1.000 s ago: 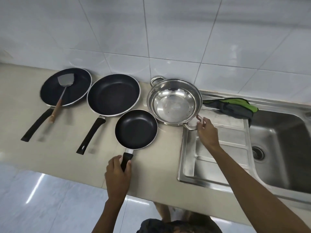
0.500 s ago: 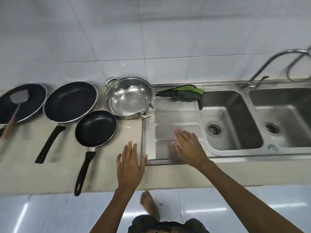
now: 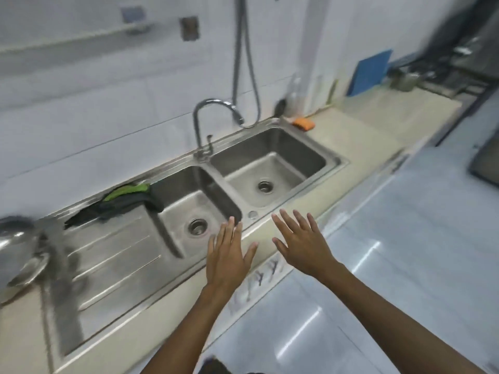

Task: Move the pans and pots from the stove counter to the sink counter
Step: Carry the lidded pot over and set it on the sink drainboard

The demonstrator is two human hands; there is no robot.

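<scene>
My left hand (image 3: 228, 255) and my right hand (image 3: 301, 241) hover flat, fingers spread and holding nothing, over the front edge of the sink counter (image 3: 359, 136). A blurred steel pot (image 3: 19, 247) shows at the far left edge, beside the drainboard (image 3: 113, 255). The black pans are out of view. A stove (image 3: 459, 74) stands blurred at the far right, past the beige counter, with a small dark pot (image 3: 405, 79) beside it.
A double steel sink (image 3: 270, 163) with a curved tap (image 3: 213, 125) fills the middle. A green and black cloth (image 3: 121, 201) lies at the drainboard's back. An orange sponge (image 3: 305, 122) and a blue board (image 3: 370, 71) stand on the counter beyond. White tiled floor lies at the right.
The view has swung right, away from the pans, toward the sink and the stove end. Both hands let go of the small pan and pot handles and now hover open.
</scene>
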